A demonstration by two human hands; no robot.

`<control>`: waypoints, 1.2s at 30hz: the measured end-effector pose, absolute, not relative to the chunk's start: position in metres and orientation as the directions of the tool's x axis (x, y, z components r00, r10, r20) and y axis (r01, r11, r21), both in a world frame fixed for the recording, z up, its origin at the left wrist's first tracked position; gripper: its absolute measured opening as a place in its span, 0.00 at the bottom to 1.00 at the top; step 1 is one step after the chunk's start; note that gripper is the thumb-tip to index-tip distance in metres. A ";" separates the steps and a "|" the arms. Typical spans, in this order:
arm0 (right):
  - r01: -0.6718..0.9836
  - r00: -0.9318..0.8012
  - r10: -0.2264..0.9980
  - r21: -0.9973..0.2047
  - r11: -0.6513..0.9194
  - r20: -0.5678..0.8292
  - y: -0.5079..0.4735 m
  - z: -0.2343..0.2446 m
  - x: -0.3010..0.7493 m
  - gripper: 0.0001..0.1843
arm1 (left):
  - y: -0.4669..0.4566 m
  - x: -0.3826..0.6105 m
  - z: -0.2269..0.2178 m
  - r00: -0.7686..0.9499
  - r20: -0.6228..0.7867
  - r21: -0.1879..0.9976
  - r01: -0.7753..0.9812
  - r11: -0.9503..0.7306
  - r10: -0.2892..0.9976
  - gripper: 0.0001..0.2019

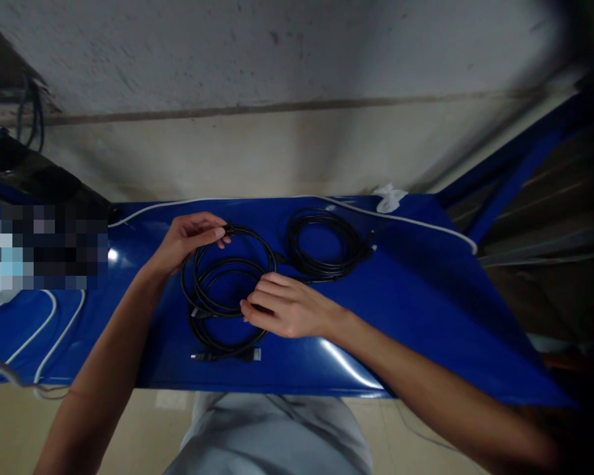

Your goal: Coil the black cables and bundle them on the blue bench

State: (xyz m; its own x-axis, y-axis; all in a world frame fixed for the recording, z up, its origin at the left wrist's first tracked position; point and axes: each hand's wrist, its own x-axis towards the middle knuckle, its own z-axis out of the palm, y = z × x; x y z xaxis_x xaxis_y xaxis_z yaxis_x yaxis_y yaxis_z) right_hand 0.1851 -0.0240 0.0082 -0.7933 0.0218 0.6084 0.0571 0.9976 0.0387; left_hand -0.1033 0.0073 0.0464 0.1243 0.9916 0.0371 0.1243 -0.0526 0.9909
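Observation:
A loosely coiled black cable (233,230) is between my two hands, raised over the blue table. My left hand (198,236) pinches its upper part between thumb and fingers. At the lower right of the loops, my right hand (282,305) has its fingers curled round the cable. One plug of a cable (198,313) shows at the lower left of the loops. Beneath lies a second black cable coil (222,346), partly hidden, with its two plug ends toward the near edge. Another black coil (321,269) rests to the right, its connectors pointing right.
The blue tabletop (416,316) meets a pale wall (257,155). A white cord (400,218) runs along the back, near a crumpled white scrap (390,197). White cables (49,330) lie at the left beside a blurred-out area. A blue frame bar (515,178) slants at the right.

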 end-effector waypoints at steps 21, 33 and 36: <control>0.028 -0.793 0.028 -0.010 1.000 0.609 -0.024 0.007 0.184 0.07 | 0.009 -0.105 0.044 0.168 0.188 0.918 0.321 -0.234 0.968 0.15; 0.019 -0.804 0.041 -0.043 0.999 0.593 -0.024 0.008 0.184 0.07 | 0.009 -0.098 0.038 0.156 0.178 0.888 0.399 -0.227 0.972 0.19; 0.025 -0.800 0.047 -0.044 0.999 0.598 -0.023 0.007 0.184 0.08 | 0.011 -0.097 0.035 0.083 0.190 0.886 0.415 -0.207 0.978 0.19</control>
